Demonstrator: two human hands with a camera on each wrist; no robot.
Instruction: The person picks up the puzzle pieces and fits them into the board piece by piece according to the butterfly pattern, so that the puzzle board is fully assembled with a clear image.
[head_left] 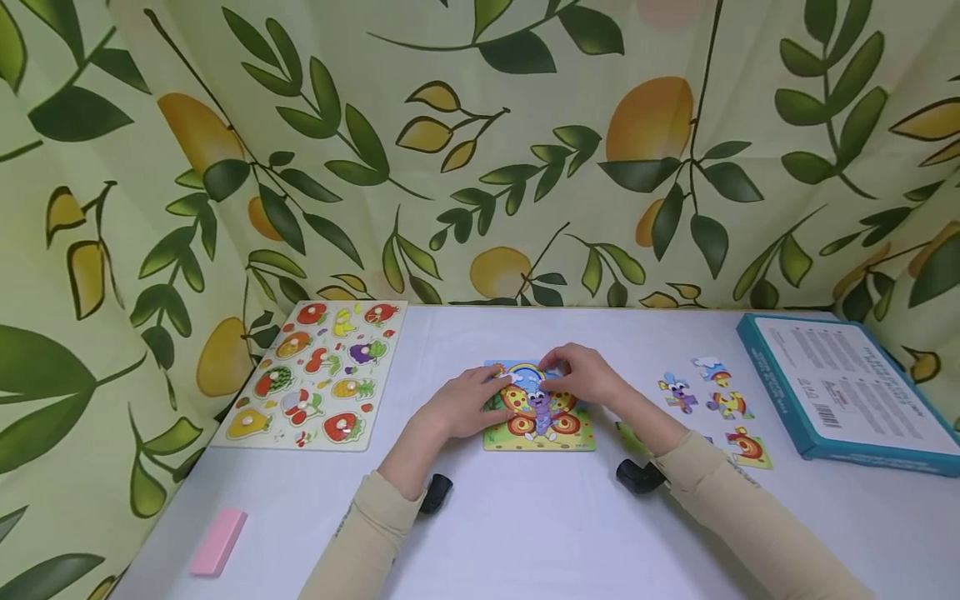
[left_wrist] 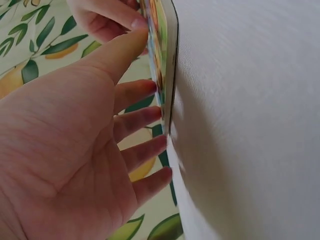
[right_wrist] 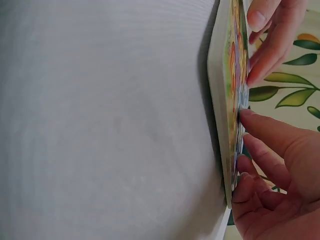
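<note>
A square butterfly jigsaw puzzle (head_left: 542,427) lies flat in front of me, a purple butterfly with red-orange wings under a rainbow. My left hand (head_left: 471,402) reaches over its left side, fingers extended and fingertips touching the upper left area. In the left wrist view, the left hand (left_wrist: 65,150) has its thumb and fingertips along the puzzle face (left_wrist: 159,40). On the upper right part, the right hand (head_left: 583,375) has bent fingers and pinches a puzzle piece near the rainbow, mostly hidden by the fingers. The right wrist view shows the right hand (right_wrist: 280,175) against the puzzle surface (right_wrist: 233,100).
Several loose jigsaw pieces (head_left: 729,406) lie to the right, one green piece (head_left: 632,439) partly behind the right forearm. A teal-edged box (head_left: 855,383) stands far right. At the left are a fruit board (head_left: 311,387) and a pink block (head_left: 219,542). A patterned curtain (head_left: 480,167) hangs behind the table.
</note>
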